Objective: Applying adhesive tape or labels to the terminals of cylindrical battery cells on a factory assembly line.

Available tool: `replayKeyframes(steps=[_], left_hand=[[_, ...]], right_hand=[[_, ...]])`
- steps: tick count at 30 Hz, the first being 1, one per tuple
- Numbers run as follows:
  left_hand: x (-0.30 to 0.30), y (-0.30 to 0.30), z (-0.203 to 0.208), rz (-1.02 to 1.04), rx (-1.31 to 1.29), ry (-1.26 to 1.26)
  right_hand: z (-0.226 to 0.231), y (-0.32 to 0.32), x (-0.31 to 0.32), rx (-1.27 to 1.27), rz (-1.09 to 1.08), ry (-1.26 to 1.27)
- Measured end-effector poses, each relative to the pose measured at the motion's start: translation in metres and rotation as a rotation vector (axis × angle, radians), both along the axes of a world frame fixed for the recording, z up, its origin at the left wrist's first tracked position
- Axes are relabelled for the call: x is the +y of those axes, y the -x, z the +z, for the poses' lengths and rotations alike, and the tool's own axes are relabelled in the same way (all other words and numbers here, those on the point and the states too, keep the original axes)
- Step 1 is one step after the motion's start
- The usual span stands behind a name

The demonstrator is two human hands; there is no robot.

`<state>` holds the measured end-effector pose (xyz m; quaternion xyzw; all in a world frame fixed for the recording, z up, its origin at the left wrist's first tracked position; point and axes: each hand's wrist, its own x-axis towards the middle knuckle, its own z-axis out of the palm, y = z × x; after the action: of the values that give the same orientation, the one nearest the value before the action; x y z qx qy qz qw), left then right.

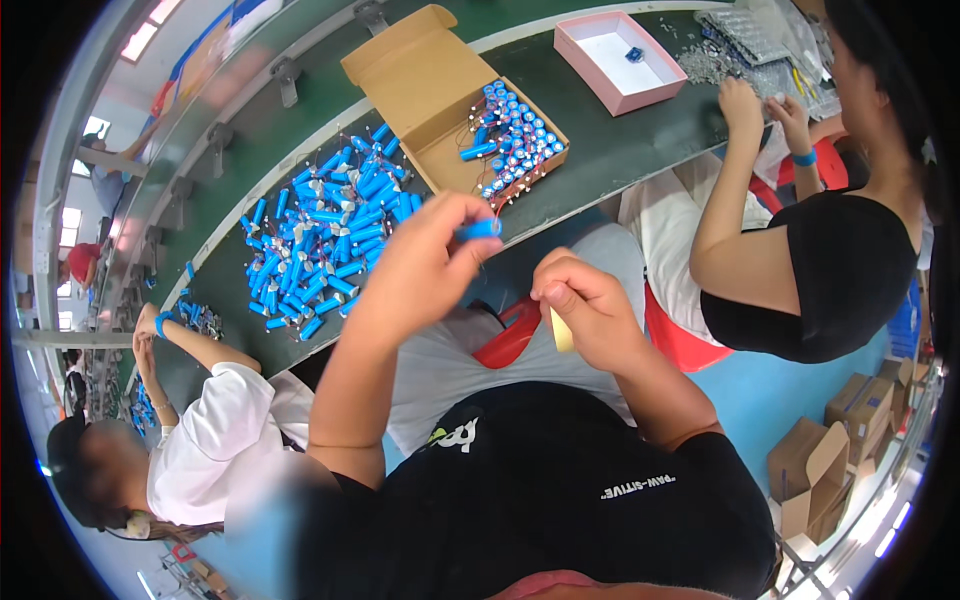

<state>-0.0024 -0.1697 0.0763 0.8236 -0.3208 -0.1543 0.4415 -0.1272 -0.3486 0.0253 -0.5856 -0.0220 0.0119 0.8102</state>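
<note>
My left hand point(425, 262) is closed around a blue cylindrical battery point(482, 230), its end facing right and a thin red wire showing by it. Lower and to the right, my right hand point(600, 318) is shut on a pale yellow object point(561, 333); only its lower part shows below the fingers, so I cannot tell its kind. Beyond my left hand, an open cardboard box point(437, 165) holds several blue batteries point(518, 135), most standing on end, with wires at their edges. Left of the box, many loose wired batteries point(330, 235) lie heaped on the dark bench.
A pink box point(642, 101) with a small dark blue item stands at the far right of the dark green bench point(590, 165). Co-workers sit on both sides, the right one's hands point(742, 105) near small clear parts point(708, 65). Cardboard cartons point(805, 470) sit at the lower right.
</note>
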Motion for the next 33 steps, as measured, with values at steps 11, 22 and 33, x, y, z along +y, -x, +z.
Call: replayKeyframes(steps=[11, 22, 33], left_hand=[[0.009, 0.052, -0.017, 0.005, -0.188, 0.13], [0.018, 0.056, -0.017, -0.111, -0.413, 0.072], [0.028, 0.06, -0.028, -0.149, -0.039, 0.301]], right_hand=[[0.021, -0.003, 0.02, 0.047, -0.006, -0.144], [0.034, -0.002, 0.02, 0.212, 0.047, 0.008], [0.028, -0.004, 0.018, 0.18, 0.22, -0.049]])
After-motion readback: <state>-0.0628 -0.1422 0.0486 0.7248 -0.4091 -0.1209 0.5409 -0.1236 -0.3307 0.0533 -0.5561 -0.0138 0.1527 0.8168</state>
